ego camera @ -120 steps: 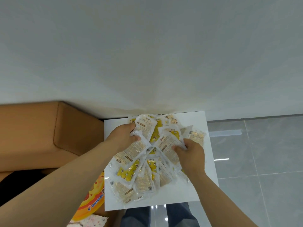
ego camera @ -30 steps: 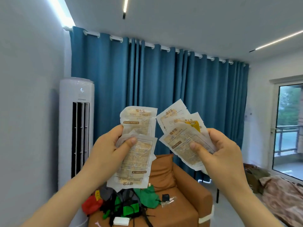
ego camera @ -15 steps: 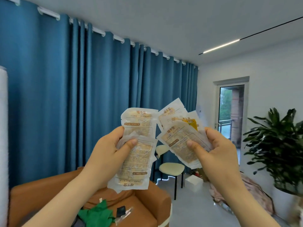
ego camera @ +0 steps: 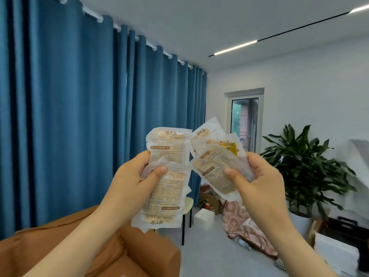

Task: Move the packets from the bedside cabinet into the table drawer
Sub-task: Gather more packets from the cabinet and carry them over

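I hold two bunches of white hand-warmer packets up in front of me at chest height. My left hand [ego camera: 129, 188] grips a stack of packets [ego camera: 169, 188], thumb pressed across the front one. My right hand [ego camera: 259, 184] grips a fanned bunch of packets [ego camera: 215, 156], one with a yellow print showing behind the others. The two bunches almost touch in the middle. Neither the bedside cabinet nor the table drawer is in view.
A brown sofa [ego camera: 127, 254] fills the lower left under blue curtains [ego camera: 79, 116]. A pale chair [ego camera: 187, 208], a white box [ego camera: 203, 218], a patterned blanket [ego camera: 245, 228] and a large potted plant [ego camera: 305, 168] stand ahead and right. Grey floor [ego camera: 211, 256] lies between them.
Four seconds ago both hands were gathering packets on the white cabinet top. Since then they lifted the packets, and my view keeps swinging right, from air conditioner and sofa towards the plant.
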Motion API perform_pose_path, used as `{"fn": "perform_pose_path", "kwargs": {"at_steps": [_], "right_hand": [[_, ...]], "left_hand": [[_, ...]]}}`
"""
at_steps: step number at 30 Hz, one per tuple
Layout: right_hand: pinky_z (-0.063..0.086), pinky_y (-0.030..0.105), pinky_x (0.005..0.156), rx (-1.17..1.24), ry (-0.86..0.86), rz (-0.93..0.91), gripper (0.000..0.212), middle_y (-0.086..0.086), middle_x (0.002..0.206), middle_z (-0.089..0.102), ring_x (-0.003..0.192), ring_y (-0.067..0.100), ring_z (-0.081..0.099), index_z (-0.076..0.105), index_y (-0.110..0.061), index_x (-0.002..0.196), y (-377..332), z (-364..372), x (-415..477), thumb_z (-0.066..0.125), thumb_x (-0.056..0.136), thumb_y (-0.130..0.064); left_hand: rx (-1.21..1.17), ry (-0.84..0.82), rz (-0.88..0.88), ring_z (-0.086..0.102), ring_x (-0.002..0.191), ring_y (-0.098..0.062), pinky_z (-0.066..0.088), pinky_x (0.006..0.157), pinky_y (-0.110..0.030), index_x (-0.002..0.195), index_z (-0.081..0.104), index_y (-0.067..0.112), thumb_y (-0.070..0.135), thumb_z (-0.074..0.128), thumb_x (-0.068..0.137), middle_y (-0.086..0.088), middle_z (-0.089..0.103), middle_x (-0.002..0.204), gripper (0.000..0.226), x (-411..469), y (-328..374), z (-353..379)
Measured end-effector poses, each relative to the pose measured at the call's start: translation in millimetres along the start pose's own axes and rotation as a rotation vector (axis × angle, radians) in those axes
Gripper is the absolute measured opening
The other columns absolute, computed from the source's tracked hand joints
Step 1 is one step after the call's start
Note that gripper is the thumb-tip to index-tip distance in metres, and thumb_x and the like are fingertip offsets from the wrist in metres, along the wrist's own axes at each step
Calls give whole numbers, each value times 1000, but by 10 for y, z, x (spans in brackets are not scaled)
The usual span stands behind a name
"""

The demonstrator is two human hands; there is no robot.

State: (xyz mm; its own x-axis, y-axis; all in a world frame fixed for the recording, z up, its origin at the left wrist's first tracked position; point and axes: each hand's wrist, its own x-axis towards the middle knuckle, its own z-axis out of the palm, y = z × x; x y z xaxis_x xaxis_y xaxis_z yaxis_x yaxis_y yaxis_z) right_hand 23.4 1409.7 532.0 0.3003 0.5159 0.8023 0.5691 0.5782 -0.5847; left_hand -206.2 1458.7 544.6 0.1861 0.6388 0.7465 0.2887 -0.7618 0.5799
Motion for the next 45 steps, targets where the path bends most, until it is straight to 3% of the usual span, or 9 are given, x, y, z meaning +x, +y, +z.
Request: {"fn": "perform_pose_path", "kwargs": {"at_steps": [3,11,16,31,36,45], "right_hand": [[55,17,62,-46,46,35,13,-12,89,70,82,1,65,67,-22,93,181,305,189,71,83,-15],[59,39,68,-194,118,87,15,-9,89,72,84,9,68,67,-27,93,828,588,556,71,84,-16],[59,29,63,-266,166,90,15,-14,85,70,78,4,66,67,-27,89,1347,547,859,71,83,-14],[56,36,57,-443,336,146,12,-8,80,70,72,9,66,64,-24,81,3196,-119,1986,72,83,-16],[54,27,53,-524,395,165,11,-8,79,71,70,5,66,64,-21,80,3804,-196,2289,73,82,-15],[56,51,63,-650,572,250,9,-5,79,72,73,17,68,65,-18,83,4831,-240,2803,72,82,-12]], "left_hand": [[-57,-47,15,61,93,13,47,65,-2,106,61,38,28,59,90,35,64,101,20,366,-404,24],[-218,-174,41,59,94,16,45,64,0,106,59,43,29,58,90,37,63,101,21,1091,-1227,575],[-280,-223,78,57,93,21,43,62,2,103,57,47,30,58,90,43,59,100,21,1504,-1558,1172],[-427,-391,149,55,93,23,41,63,4,105,56,46,31,57,90,44,58,100,21,2954,-2163,3452],[-501,-466,185,55,94,22,42,65,4,102,54,50,31,58,89,42,60,99,23,3412,-2504,4209],[-642,-619,248,57,95,19,44,68,-2,102,56,48,32,59,88,43,58,103,21,4260,-3054,5506]]}}
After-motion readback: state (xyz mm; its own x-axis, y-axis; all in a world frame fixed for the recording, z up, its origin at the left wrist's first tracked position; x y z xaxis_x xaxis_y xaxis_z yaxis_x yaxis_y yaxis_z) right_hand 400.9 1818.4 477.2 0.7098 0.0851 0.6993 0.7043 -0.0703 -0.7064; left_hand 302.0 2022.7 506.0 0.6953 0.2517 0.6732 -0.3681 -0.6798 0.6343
